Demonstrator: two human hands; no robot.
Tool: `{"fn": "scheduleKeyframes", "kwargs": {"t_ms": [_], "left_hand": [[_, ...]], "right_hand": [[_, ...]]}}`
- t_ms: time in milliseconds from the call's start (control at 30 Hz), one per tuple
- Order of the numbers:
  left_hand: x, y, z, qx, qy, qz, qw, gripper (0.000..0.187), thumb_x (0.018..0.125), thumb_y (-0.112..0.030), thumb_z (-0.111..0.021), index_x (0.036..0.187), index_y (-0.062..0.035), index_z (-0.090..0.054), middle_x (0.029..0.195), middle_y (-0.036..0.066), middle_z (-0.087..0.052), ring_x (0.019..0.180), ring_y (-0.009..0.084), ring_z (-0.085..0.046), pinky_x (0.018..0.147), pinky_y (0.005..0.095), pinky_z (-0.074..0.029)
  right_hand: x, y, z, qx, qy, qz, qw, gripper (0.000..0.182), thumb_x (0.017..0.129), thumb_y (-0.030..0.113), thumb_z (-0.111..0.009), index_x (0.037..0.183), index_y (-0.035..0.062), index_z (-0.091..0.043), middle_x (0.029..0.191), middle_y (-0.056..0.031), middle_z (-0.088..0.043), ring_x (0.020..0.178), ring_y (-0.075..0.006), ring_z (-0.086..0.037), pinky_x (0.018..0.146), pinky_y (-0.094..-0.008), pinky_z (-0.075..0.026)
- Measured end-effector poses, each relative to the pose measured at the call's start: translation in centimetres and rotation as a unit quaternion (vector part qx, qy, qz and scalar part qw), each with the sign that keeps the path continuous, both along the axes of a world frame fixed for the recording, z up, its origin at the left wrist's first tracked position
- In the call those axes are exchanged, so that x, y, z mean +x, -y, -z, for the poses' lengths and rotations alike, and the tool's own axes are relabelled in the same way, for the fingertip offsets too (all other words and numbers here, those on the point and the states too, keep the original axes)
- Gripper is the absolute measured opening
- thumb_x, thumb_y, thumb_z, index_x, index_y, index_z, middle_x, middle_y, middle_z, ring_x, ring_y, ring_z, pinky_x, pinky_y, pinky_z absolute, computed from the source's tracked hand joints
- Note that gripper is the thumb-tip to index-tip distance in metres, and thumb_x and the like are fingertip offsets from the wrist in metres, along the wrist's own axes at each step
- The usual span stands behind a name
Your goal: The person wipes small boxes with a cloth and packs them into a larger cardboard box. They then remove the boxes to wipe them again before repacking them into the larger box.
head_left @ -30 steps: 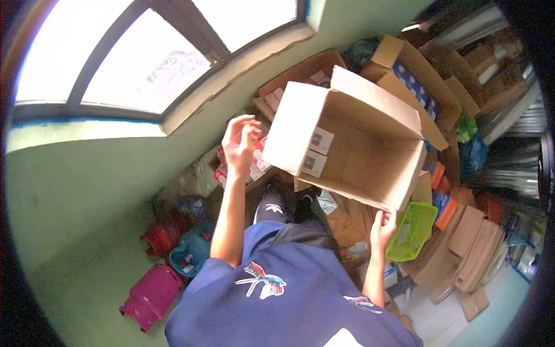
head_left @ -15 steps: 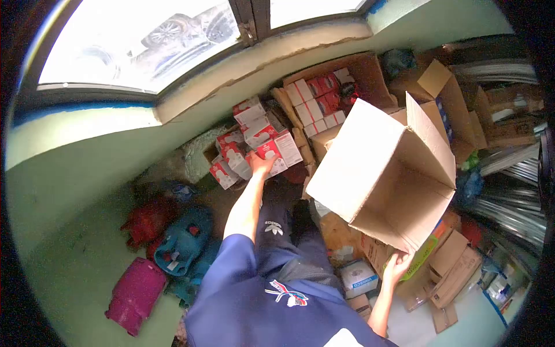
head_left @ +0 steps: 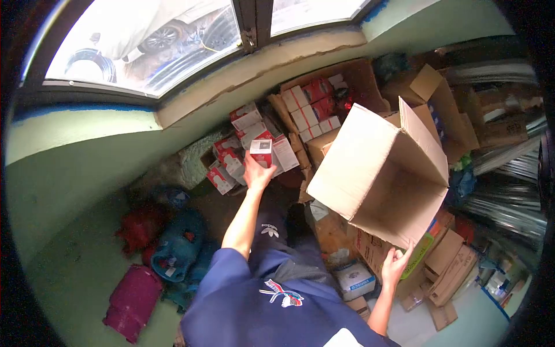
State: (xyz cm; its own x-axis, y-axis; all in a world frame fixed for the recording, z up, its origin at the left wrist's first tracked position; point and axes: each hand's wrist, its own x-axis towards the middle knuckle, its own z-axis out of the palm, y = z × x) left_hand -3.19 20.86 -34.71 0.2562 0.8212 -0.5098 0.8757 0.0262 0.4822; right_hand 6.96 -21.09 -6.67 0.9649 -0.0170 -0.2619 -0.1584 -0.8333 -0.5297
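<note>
My left hand [head_left: 256,173] grips a small red-and-white carton [head_left: 261,151], lifted just above a heap of similar cartons [head_left: 231,156] below the window sill. My right hand [head_left: 396,265] holds the lower edge of a large empty cardboard box [head_left: 381,173], tilted with its open side facing me and its flaps spread. The box hangs to the right of the carton, above my legs.
An open case with more red-and-white cartons [head_left: 315,104] stands behind the heap. Stacked cardboard boxes [head_left: 445,266] crowd the right side, with metal shutters beyond. Blue, red and magenta gas cylinders [head_left: 173,248] lie on the green floor at left. A small white box [head_left: 354,279] sits by my feet.
My left hand went down to the heap, closed on one small carton and raised it. The big box swung right and tilted, still held at its lower edge.
</note>
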Motion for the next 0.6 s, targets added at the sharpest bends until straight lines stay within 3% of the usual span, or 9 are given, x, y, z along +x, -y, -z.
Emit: {"fn": "scheduleKeyframes", "kwargs": {"t_ms": [67, 133, 200, 267, 333, 400, 500, 533, 600], "left_hand": [[-1.6, 0.5, -3.4, 0.063, 0.114, 0.047, 0.99, 0.101, 0.065, -0.032, -0.084, 0.144, -0.0035, -0.03, 0.132, 0.025, -0.053, 0.119, 0.0438, -0.057, 0.096, 0.0498, -0.051], [-2.3, 1.1, -7.3, 0.099, 0.145, 0.047, 0.983, 0.093, 0.066, -0.031, -0.082, 0.14, -0.0059, -0.033, 0.131, 0.022, -0.052, 0.119, 0.0392, -0.058, 0.097, 0.0469, -0.05], [-2.6, 1.4, -10.8, 0.094, 0.181, 0.026, 0.979, 0.096, 0.067, -0.026, -0.085, 0.142, -0.0062, -0.03, 0.124, 0.022, -0.054, 0.115, 0.038, -0.058, 0.097, 0.0473, -0.05], [-2.9, 1.4, -12.6, 0.129, 0.274, 0.055, 0.951, 0.097, 0.066, -0.019, -0.087, 0.143, -0.0052, -0.029, 0.126, 0.021, -0.052, 0.117, 0.0355, -0.056, 0.101, 0.0463, -0.047], [-2.2, 1.5, -16.0, 0.169, 0.31, 0.079, 0.932, 0.099, 0.064, -0.014, -0.085, 0.144, -0.0054, -0.028, 0.126, 0.023, -0.051, 0.116, 0.0375, -0.056, 0.099, 0.0469, -0.047], [-1.2, 1.7, -20.0, 0.177, 0.368, 0.122, 0.905, 0.101, 0.062, -0.006, -0.082, 0.146, -0.0055, -0.026, 0.129, 0.024, -0.049, 0.118, 0.0387, -0.054, 0.1, 0.0472, -0.046], [0.0, 0.9, -26.3, 0.132, 0.452, 0.23, 0.851, 0.099, 0.061, -0.005, -0.076, 0.147, -0.0059, -0.026, 0.137, 0.022, -0.046, 0.128, 0.0347, -0.05, 0.107, 0.0463, -0.042], [0.3, -0.1, -28.9, 0.104, 0.445, 0.31, 0.834, 0.097, 0.061, -0.004, -0.076, 0.146, -0.0056, -0.03, 0.139, 0.02, -0.045, 0.129, 0.0329, -0.049, 0.108, 0.0451, -0.042], [1.2, -0.5, -31.8, 0.023, 0.472, 0.34, 0.813, 0.097, 0.06, -0.004, -0.076, 0.147, -0.0055, -0.032, 0.135, 0.017, -0.048, 0.129, 0.0317, -0.049, 0.11, 0.044, -0.04]], "right_hand": [[0.4, -2.6, -1.6, 0.005, 0.03, -0.017, 0.999, 0.068, 0.095, -0.003, -0.053, 0.157, 0.0062, -0.025, 0.066, -0.0005, -0.045, 0.059, -0.0077, -0.04, 0.055, -0.0256, -0.034], [0.8, -5.0, -1.9, 0.039, 0.104, -0.053, 0.992, 0.06, 0.095, -0.003, -0.054, 0.152, 0.0056, -0.037, 0.064, 0.0013, -0.04, 0.059, -0.007, -0.038, 0.055, -0.0249, -0.032], [1.2, -8.5, -3.5, 0.068, 0.111, -0.101, 0.986, 0.059, 0.095, -0.003, -0.057, 0.151, 0.0057, -0.039, 0.067, 0.0012, -0.045, 0.061, -0.0073, -0.042, 0.057, -0.0235, -0.036], [1.5, -11.1, -3.6, 0.178, 0.101, -0.115, 0.972, 0.057, 0.094, -0.001, -0.061, 0.148, 0.0054, -0.043, 0.076, 0.0003, -0.054, 0.068, -0.009, -0.052, 0.066, -0.0238, -0.047], [2.2, -14.3, -5.3, 0.185, 0.103, -0.197, 0.957, 0.057, 0.09, 0.0, -0.065, 0.144, 0.0048, -0.047, 0.093, -0.0039, -0.063, 0.081, -0.0129, -0.061, 0.08, -0.0282, -0.054], [3.0, -16.9, -7.5, 0.202, 0.076, -0.271, 0.938, 0.059, 0.086, 0.002, -0.071, 0.141, 0.0039, -0.051, 0.113, -0.0121, -0.065, 0.1, -0.0222, -0.066, 0.093, -0.0351, -0.054], [5.4, -19.1, -11.3, 0.199, 0.117, -0.432, 0.872, 0.063, 0.08, 0.012, -0.079, 0.137, 0.0035, -0.054, 0.139, -0.023, -0.053, 0.131, -0.0383, -0.052, 0.111, -0.0459, -0.043], [6.2, -19.5, -12.5, 0.214, 0.114, -0.464, 0.852, 0.069, 0.076, 0.016, -0.082, 0.138, 0.0046, -0.054, 0.144, -0.0225, -0.05, 0.134, -0.0386, -0.049, 0.113, -0.0468, -0.04], [7.9, -20.1, -16.3, 0.174, 0.138, -0.56, 0.798, 0.076, 0.072, 0.019, -0.084, 0.14, 0.0059, -0.052, 0.149, -0.022, -0.046, 0.137, -0.0384, -0.046, 0.115, -0.0476, -0.038]]}}
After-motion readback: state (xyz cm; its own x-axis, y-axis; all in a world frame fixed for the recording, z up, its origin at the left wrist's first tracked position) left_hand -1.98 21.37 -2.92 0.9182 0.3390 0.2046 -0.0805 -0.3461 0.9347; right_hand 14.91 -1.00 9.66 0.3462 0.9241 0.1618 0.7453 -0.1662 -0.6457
